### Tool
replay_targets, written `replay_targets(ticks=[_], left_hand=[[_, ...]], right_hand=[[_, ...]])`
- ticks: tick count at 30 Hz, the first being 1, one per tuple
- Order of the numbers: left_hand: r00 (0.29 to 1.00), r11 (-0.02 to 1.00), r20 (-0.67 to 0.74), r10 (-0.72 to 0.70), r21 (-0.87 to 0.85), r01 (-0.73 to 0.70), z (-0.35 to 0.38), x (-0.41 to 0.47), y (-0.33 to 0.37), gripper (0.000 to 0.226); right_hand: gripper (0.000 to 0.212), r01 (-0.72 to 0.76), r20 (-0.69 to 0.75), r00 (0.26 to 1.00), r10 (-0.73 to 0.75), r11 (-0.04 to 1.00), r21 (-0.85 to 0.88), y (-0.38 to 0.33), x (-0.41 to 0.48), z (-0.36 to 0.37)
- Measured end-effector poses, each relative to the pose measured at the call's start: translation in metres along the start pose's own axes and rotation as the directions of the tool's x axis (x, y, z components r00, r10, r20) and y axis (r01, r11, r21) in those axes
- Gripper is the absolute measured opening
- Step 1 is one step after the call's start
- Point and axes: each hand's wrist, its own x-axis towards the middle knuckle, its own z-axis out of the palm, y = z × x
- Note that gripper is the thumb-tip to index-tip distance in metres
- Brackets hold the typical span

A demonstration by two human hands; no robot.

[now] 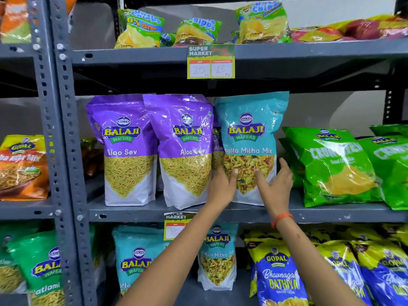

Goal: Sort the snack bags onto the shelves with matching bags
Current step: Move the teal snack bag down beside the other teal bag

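Observation:
A teal Balaji Khatta Mitha Mix bag (249, 129) stands upright on the middle shelf (136, 212), just right of two purple Aloo Sev bags (185, 151). A third purple bag is partly hidden behind it. My left hand (221, 186) grips its lower left edge, thumb on the front. At its lower right edge, my right hand (276, 186) has its thumb on the front and its fingers spread past the side. Two matching teal Khatta Mitha Mix bags (217, 257) stand on the shelf below, under my arms.
Green Crunchex bags (331, 164) lean close on the right of the teal bag. Blue-yellow Gopal Gathiya bags (276, 272) fill the lower right. Uncle Chipps bags (141, 27) sit on the top shelf above a price tag (210, 61). A grey upright post (66, 151) divides off the left rack.

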Motion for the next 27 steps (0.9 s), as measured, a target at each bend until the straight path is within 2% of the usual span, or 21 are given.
replay_targets(ticks=[2, 4, 5, 9, 12, 15, 19, 22, 27], left_hand=[[0.994, 0.992, 0.061, -0.093, -0.081, 0.098, 0.002, 0.003, 0.006, 0.056], [0.99, 0.971, 0.09, -0.107, -0.206, 0.124, 0.0, 0.003, 0.008, 0.053], [0.99, 0.959, 0.096, -0.108, -0.251, 0.129, -0.002, 0.003, 0.007, 0.053], [0.992, 0.938, 0.073, -0.102, -0.324, 0.121, -0.007, -0.002, 0.003, 0.058], [0.994, 0.902, 0.083, -0.069, -0.421, 0.098, -0.015, -0.011, 0.007, 0.05], [0.998, 0.87, 0.047, -0.04, -0.49, 0.058, -0.023, -0.023, 0.013, 0.06], [0.999, 0.895, -0.046, -0.026, -0.446, 0.003, -0.03, -0.044, 0.016, 0.051], [0.994, 0.92, -0.108, 0.024, -0.387, -0.064, -0.037, -0.061, 0.009, 0.048], [0.997, 0.934, -0.067, 0.034, -0.353, -0.056, -0.037, -0.098, -0.026, 0.062]], right_hand=[[0.074, -0.141, 0.142, 0.981, 0.13, 0.987, 0.07, 0.007, 0.005, -0.006], [0.053, -0.207, 0.226, 0.957, 0.181, 0.973, 0.099, 0.012, 0.008, -0.01], [0.046, -0.208, 0.233, 0.956, 0.179, 0.972, 0.106, 0.014, 0.009, -0.013], [0.043, -0.15, 0.194, 0.974, 0.119, 0.977, 0.152, 0.013, 0.002, -0.021], [0.035, -0.093, 0.159, 0.985, 0.067, 0.983, 0.16, 0.009, -0.005, -0.03], [0.035, -0.05, 0.147, 0.989, 0.019, 0.978, 0.204, 0.005, -0.012, -0.039], [0.027, -0.015, 0.153, 0.988, -0.028, 0.963, 0.27, -0.007, -0.026, -0.05], [0.035, -0.03, 0.179, 0.983, -0.03, 0.946, 0.322, -0.007, -0.041, -0.055], [0.043, -0.079, 0.22, 0.975, 0.01, 0.948, 0.31, 0.026, -0.085, -0.05]])
